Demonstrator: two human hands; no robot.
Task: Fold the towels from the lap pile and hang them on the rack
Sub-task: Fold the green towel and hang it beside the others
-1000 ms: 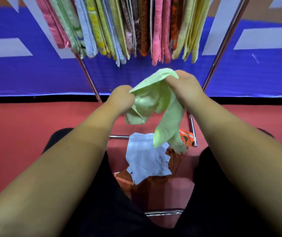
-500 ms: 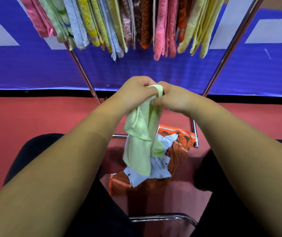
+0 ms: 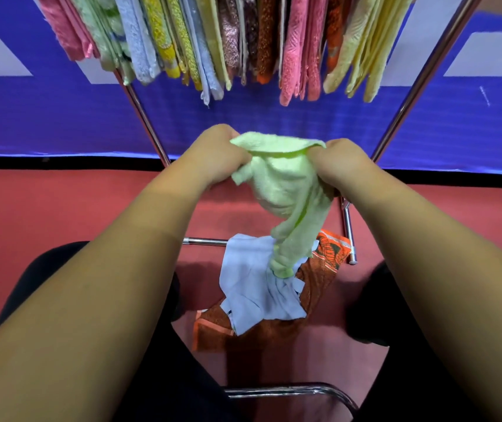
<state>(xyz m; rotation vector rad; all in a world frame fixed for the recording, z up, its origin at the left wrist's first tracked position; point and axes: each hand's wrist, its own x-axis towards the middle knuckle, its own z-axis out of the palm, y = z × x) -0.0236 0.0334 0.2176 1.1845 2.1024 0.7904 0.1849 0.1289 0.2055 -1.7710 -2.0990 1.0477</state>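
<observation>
– Green towel [image 3: 283, 184] first: where is it, and how does it lie?

– Up in front of me, held in the air between my two hands, below the hanging row and above the pile. Its top hem runs roughly level from left to right. The rest bunches under that hem and drops as a twisted tail, so the long axis runs downward, with the tip pointing at the pile.

– And the grip?

– My left hand [image 3: 216, 156] is clenched round the left end of the hem, fingers curled into the cloth. My right hand [image 3: 341, 166] clutches the right end the same way.

– What is the rack [image 3: 420, 80] carrying?

– A close row of hung towels [image 3: 292, 50]: pink, pale green, light blue, yellow, brown, orange and cream, all draped edge-on to me.

– The pile?

– It is down between my knees. A pale blue cloth [image 3: 252, 287] lies on top of an orange patterned towel [image 3: 319, 269]. The green tail touches the blue cloth.

– Is anything in the way?

– The rack's slanted legs stand on either side beyond my hands, and its low crossbar [image 3: 204, 240] runs behind the pile. A chrome chair tube [image 3: 289, 391] sits nearest me. Behind everything are the blue banner [image 3: 45, 117] and the red floor [image 3: 61, 208].
</observation>
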